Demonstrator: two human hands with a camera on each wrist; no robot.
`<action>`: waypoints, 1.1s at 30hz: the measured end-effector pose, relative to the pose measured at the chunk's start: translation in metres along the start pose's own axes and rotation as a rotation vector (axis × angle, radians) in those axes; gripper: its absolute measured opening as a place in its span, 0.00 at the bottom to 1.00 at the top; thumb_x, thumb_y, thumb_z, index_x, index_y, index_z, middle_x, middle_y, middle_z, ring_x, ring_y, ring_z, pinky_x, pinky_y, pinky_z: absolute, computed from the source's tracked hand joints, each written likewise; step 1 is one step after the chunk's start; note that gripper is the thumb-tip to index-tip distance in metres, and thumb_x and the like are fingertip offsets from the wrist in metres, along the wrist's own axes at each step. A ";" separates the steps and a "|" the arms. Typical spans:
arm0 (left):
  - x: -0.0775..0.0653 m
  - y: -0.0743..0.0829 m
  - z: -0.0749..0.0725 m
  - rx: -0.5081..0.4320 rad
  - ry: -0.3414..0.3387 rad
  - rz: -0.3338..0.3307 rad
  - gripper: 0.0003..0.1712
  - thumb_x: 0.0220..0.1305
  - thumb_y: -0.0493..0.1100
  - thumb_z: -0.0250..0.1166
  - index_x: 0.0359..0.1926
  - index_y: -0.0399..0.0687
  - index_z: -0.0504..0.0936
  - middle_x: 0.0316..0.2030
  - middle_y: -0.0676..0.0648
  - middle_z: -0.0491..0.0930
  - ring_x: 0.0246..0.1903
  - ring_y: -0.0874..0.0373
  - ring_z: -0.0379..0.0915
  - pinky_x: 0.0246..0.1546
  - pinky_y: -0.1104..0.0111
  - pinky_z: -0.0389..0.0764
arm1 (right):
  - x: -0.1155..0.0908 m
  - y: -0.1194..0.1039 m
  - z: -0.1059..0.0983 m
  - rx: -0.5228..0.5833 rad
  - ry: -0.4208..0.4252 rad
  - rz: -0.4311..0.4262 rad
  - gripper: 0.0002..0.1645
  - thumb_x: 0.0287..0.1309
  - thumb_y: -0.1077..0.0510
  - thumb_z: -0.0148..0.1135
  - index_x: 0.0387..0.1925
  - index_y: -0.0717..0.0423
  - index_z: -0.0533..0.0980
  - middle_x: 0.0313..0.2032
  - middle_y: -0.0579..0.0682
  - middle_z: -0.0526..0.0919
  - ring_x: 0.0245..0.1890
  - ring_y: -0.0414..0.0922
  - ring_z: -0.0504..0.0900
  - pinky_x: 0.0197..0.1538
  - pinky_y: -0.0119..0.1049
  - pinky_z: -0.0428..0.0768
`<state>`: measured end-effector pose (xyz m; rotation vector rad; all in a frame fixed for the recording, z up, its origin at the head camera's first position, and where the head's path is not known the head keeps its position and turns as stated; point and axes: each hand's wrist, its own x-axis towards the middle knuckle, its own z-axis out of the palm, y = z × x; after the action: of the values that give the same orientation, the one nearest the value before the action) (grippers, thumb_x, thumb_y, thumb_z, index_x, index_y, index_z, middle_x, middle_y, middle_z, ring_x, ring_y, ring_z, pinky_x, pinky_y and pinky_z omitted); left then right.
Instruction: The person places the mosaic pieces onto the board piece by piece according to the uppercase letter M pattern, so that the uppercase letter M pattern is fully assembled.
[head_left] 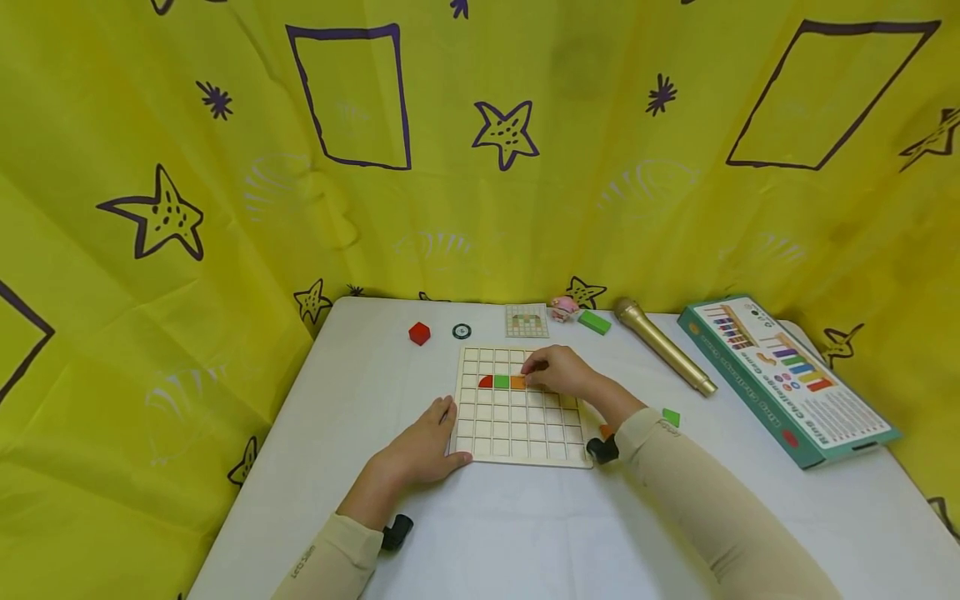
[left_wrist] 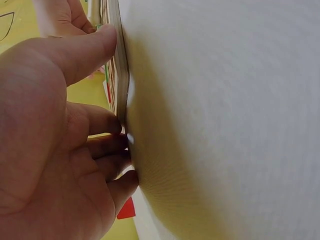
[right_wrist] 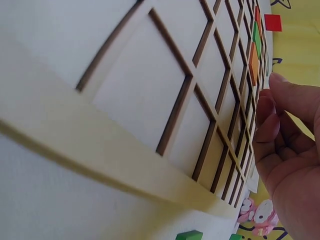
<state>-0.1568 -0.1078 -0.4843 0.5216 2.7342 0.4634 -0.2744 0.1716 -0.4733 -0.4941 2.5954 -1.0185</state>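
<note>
Head view: red piece (head_left: 487, 382), green piece (head_left: 502, 382), orange piece (head_left: 517, 382) down on the board (head_left: 501, 414), loose chip (head_left: 671, 417) right of it: early going, I'd judge. Left wrist: my left hand (left_wrist: 65, 135) lies wide against its edge. Right wrist: my right hand (right_wrist: 295, 140) hovers narrow over it, holding what I can't tell.

Curtained tabletop play area, yellow star-print drapes (head_left: 442, 200), white table (head_left: 525, 533), boxed game (head_left: 787, 379)

The right hand (head_left: 561, 371) hides some squares of the grid board (head_left: 525, 425); the pattern card (head_left: 527, 332) (its finer print, anyway) is too small to read.
</note>
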 end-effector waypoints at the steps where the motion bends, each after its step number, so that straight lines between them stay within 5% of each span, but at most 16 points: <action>1: 0.000 0.000 0.000 0.000 0.002 0.003 0.53 0.66 0.61 0.65 0.78 0.35 0.52 0.78 0.38 0.48 0.77 0.44 0.43 0.72 0.54 0.57 | -0.001 0.001 -0.001 -0.001 0.003 -0.003 0.05 0.65 0.59 0.67 0.41 0.55 0.85 0.39 0.46 0.85 0.42 0.45 0.78 0.51 0.43 0.77; 33: -0.001 0.001 -0.001 -0.006 0.002 -0.008 0.54 0.66 0.61 0.65 0.78 0.35 0.52 0.78 0.38 0.48 0.77 0.44 0.42 0.72 0.54 0.57 | -0.046 0.037 -0.034 0.003 0.033 0.061 0.07 0.65 0.59 0.67 0.42 0.57 0.84 0.37 0.47 0.85 0.37 0.46 0.76 0.41 0.39 0.76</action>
<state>-0.1559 -0.1070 -0.4831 0.5086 2.7355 0.4699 -0.2546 0.2366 -0.4675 -0.3979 2.6207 -1.0187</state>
